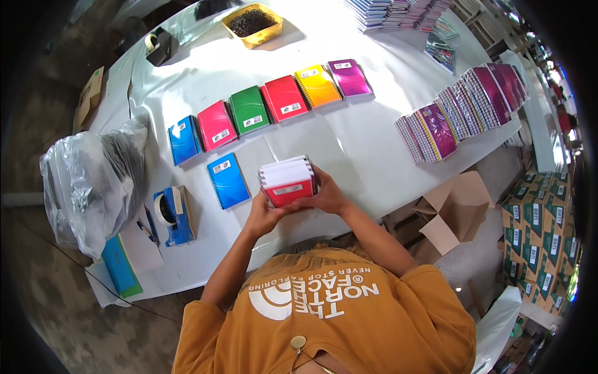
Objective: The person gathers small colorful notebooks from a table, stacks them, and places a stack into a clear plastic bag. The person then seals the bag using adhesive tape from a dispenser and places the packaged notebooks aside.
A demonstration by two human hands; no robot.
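Observation:
Both my hands grip a stack of spiral notebooks (285,179) upright over the table's near side; a red cover faces me and white page edges show on top. My left hand (264,215) clasps its left lower corner, and my right hand (325,194) wraps its right side and front. Just left of the stack lies a single blue notebook (228,181). Beyond it runs a row of notebooks: blue (185,140), pink (217,125), green (249,110), red (284,98), yellow (318,86) and purple (350,78).
Left stand a blue tape dispenser (179,215) and a clear plastic bag (93,181). Packed notebooks (461,112) line the right edge. A yellow tub (252,26) of dark small pieces and notebook piles (398,14) are at the back. An open cardboard box (458,212) sits below, right.

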